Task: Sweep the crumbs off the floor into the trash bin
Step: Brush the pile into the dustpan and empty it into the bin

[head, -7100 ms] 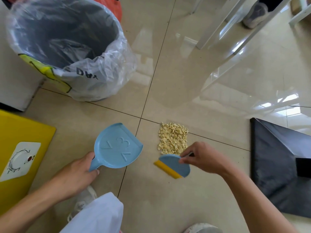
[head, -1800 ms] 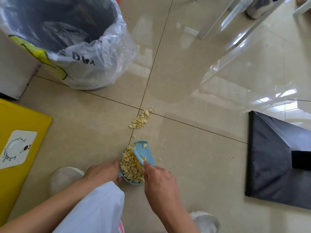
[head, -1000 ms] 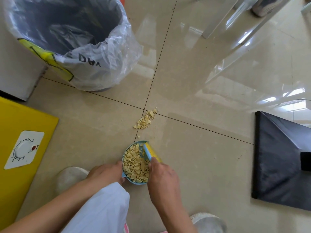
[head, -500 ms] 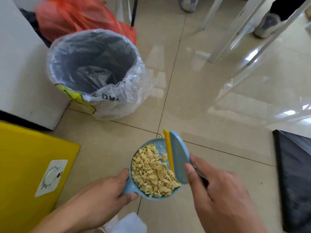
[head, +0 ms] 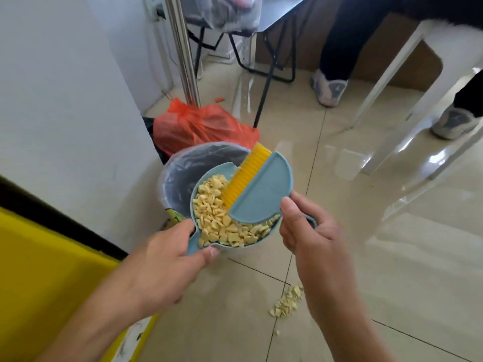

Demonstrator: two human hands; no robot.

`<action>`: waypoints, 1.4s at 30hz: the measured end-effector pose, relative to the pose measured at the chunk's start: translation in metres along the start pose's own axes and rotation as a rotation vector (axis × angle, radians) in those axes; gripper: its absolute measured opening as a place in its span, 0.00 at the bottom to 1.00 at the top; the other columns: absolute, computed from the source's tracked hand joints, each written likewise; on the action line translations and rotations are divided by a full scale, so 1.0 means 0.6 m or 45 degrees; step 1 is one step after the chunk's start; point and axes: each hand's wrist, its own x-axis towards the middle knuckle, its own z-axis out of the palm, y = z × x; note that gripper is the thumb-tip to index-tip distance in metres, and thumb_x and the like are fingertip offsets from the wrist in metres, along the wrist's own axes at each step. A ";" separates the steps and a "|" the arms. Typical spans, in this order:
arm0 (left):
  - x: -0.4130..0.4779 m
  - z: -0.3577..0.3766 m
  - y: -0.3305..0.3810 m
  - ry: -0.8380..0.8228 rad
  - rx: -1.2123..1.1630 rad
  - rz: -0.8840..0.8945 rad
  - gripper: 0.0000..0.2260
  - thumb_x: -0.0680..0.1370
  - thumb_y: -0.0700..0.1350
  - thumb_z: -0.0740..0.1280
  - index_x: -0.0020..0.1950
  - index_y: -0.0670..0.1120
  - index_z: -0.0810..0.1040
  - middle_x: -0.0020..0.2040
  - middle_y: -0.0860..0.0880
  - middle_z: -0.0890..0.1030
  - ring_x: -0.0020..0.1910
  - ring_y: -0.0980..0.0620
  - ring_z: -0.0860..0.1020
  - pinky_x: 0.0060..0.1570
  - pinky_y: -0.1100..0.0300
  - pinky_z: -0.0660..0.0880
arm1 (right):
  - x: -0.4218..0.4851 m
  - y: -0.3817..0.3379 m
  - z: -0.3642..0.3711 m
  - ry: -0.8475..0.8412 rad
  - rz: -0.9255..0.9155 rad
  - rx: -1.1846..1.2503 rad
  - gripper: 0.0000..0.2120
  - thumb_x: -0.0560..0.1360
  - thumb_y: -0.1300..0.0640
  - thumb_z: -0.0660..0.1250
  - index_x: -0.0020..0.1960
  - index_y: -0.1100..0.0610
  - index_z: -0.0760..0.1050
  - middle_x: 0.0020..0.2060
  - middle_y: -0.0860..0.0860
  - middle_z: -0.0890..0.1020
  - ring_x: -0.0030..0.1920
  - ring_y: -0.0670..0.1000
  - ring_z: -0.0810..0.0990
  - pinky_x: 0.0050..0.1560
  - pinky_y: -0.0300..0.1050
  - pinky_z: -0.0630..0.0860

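Indoor room — glossy tiled floor, lined trash bin, folding table.

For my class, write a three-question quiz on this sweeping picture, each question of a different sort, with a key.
1. True or false: every crumb is off the floor.
2. Which hand holds the dustpan by its handle? A) left B) right C) neither
3. Fill in: the dustpan is held in front of the ____ lined with clear plastic.

Key
1. False: a small pile of crumbs lies on the floor tiles, though most crumbs are in the dustpan.
2. A: the left hand grips the handle; the right hand holds the brush.
3. trash bin.
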 end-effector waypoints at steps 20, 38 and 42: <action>0.119 -0.034 0.014 0.824 0.791 -0.069 0.09 0.73 0.47 0.75 0.49 0.45 0.82 0.35 0.46 0.74 0.35 0.41 0.78 0.32 0.56 0.65 | 0.123 0.067 0.056 0.060 0.044 -0.271 0.12 0.82 0.51 0.63 0.60 0.43 0.82 0.35 0.29 0.83 0.40 0.37 0.83 0.38 0.32 0.76; 0.082 0.001 -0.041 1.127 0.775 -0.001 0.22 0.73 0.44 0.76 0.67 0.50 0.81 0.42 0.46 0.84 0.40 0.42 0.81 0.28 0.57 0.68 | 0.108 0.066 0.040 0.085 0.139 -0.089 0.13 0.82 0.53 0.64 0.65 0.48 0.79 0.29 0.35 0.75 0.33 0.38 0.76 0.36 0.32 0.73; 0.084 0.000 -0.047 1.134 0.815 0.028 0.21 0.75 0.42 0.74 0.67 0.50 0.81 0.41 0.46 0.81 0.40 0.43 0.77 0.29 0.58 0.62 | 0.100 0.069 0.041 0.088 0.193 -0.078 0.15 0.82 0.54 0.64 0.68 0.53 0.78 0.37 0.39 0.73 0.30 0.38 0.76 0.31 0.29 0.72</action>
